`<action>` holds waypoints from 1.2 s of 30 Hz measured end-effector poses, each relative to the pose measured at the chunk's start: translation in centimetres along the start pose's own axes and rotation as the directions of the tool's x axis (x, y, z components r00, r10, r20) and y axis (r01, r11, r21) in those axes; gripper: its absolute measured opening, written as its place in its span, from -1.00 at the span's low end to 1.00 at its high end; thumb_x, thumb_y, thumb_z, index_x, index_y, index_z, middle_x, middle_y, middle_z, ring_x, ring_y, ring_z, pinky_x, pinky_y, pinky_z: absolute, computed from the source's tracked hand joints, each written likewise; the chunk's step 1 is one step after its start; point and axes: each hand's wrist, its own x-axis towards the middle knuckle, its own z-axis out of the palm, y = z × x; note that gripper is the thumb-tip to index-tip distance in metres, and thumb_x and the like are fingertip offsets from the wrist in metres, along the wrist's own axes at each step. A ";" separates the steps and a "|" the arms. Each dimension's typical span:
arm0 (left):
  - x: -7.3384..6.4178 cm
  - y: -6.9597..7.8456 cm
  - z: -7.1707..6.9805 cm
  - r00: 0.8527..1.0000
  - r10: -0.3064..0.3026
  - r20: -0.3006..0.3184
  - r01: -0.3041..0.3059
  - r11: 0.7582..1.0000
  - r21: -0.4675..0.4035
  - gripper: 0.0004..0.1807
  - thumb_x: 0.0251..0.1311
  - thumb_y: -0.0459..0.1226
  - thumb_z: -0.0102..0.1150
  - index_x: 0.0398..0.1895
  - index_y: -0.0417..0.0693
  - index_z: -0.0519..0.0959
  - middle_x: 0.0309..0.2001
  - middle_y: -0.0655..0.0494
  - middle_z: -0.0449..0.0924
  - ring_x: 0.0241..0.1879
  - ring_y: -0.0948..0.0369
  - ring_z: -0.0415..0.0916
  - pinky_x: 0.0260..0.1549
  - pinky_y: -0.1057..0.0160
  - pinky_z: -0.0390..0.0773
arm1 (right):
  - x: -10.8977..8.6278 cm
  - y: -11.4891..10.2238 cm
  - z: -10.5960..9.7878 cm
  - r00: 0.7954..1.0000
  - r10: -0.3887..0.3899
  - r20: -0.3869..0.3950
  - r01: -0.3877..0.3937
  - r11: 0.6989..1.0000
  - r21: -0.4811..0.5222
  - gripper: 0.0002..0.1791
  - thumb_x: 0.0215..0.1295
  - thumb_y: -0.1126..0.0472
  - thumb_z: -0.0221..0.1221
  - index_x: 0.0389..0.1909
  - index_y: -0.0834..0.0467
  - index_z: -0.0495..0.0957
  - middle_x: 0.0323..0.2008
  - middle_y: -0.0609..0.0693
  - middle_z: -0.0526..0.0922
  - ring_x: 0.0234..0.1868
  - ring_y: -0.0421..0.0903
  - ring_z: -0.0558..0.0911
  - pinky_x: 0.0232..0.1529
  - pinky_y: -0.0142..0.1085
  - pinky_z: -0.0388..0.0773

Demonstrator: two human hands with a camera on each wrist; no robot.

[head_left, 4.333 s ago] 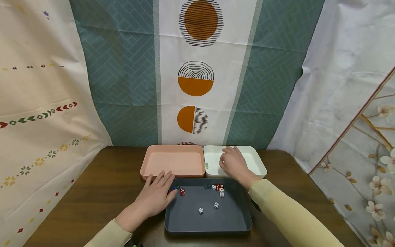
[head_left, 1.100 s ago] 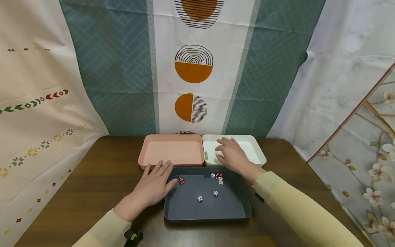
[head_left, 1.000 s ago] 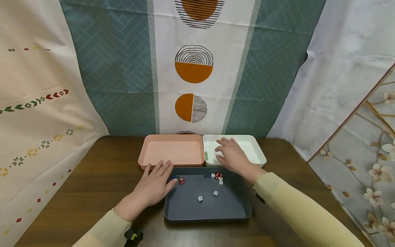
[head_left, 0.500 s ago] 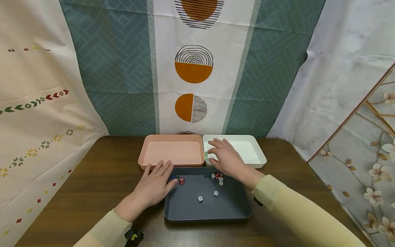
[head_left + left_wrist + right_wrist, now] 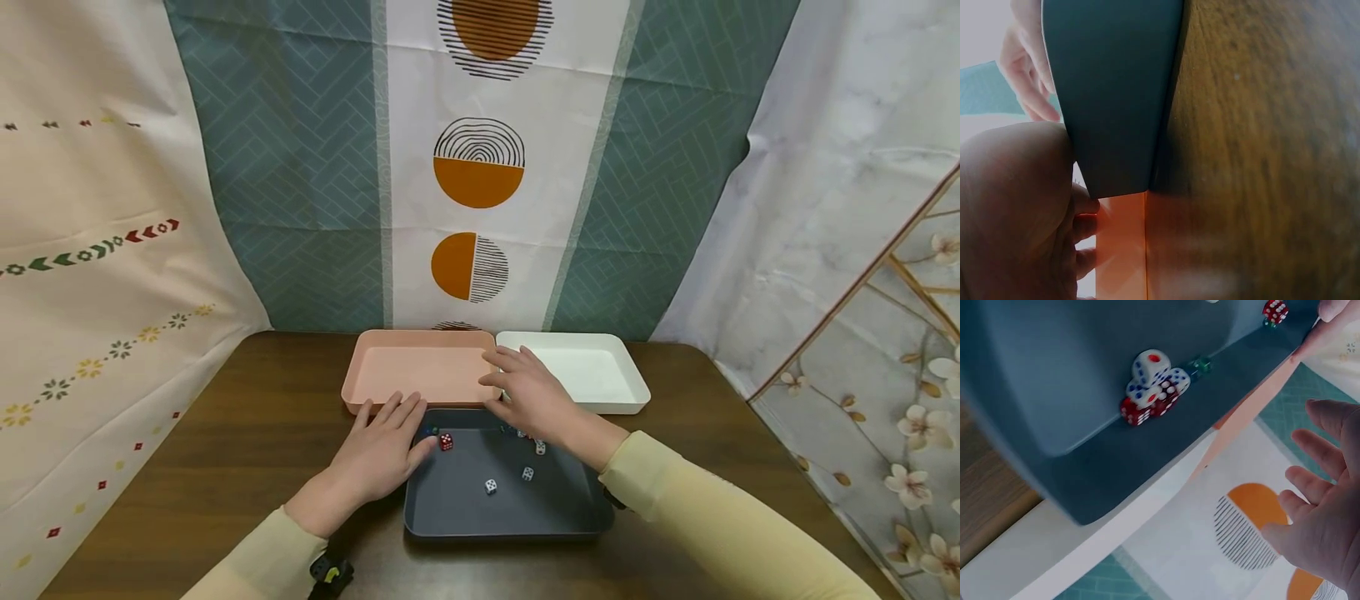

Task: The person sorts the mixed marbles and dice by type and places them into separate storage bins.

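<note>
Evidently work is left, though what is done I cannot tell: white plastic-looking cube dice [image 5: 491, 487] and red cube dice [image 5: 446, 442] lie in the dark-grey rectangular tray [image 5: 457, 508], left hand [image 5: 384, 454] straight-fingered by its corner, right hand [image 5: 536, 404] spread, holding nothing visible.

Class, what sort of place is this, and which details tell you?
Probably a tabletop set up for a sorting or game activity: a wooden table, printed cloth hung behind it, and a dark tray holding dice.
</note>
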 end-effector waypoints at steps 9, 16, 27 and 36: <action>0.1 0.0 0.4 1.000 0.004 0.001 -0.004 1.000 -0.002 -0.16 0.70 0.22 -0.06 0.75 -0.14 0.25 0.75 -0.09 0.13 0.74 -0.17 -0.01 0.61 -0.47 -0.12 | 0.5 -1.5 0.7 0.997 -0.046 0.058 0.045 0.999 0.024 -0.58 0.45 0.08 0.50 0.24 0.13 0.80 0.57 0.20 0.47 0.66 0.26 0.32 0.68 0.23 0.06; -0.1 0.1 0.2 1.000 0.007 -0.001 -0.007 1.000 0.003 -0.18 0.71 0.20 -0.05 0.75 -0.15 0.26 0.74 -0.09 0.15 0.73 -0.16 0.00 0.61 -0.46 -0.10 | 1.5 -2.0 1.4 0.989 -0.126 0.078 0.121 0.990 0.068 -0.69 0.46 0.12 0.49 0.16 0.08 0.85 0.54 0.22 0.51 0.67 0.26 0.29 0.66 0.28 0.08; -0.1 0.2 -0.2 1.000 0.008 0.008 -0.008 1.000 0.014 -0.18 0.71 0.20 -0.06 0.75 -0.15 0.24 0.75 -0.09 0.13 0.74 -0.16 -0.01 0.60 -0.47 -0.10 | 2.8 -1.9 2.2 0.963 -0.221 0.156 0.201 0.970 0.136 -0.68 0.45 0.19 0.49 0.18 0.06 0.84 0.57 0.20 0.48 0.69 0.25 0.26 0.66 0.27 0.06; -0.2 -0.3 -0.9 0.998 0.028 0.048 -0.028 0.999 -0.015 -0.18 0.73 0.21 -0.11 0.77 -0.12 0.21 0.77 -0.08 0.06 0.76 -0.15 -0.10 0.61 -0.46 -0.14 | 3.4 -2.5 2.7 0.943 -0.273 0.192 0.258 0.961 0.102 -0.67 0.45 0.15 0.50 0.19 0.04 0.84 0.55 0.20 0.50 0.67 0.25 0.30 0.64 0.27 0.15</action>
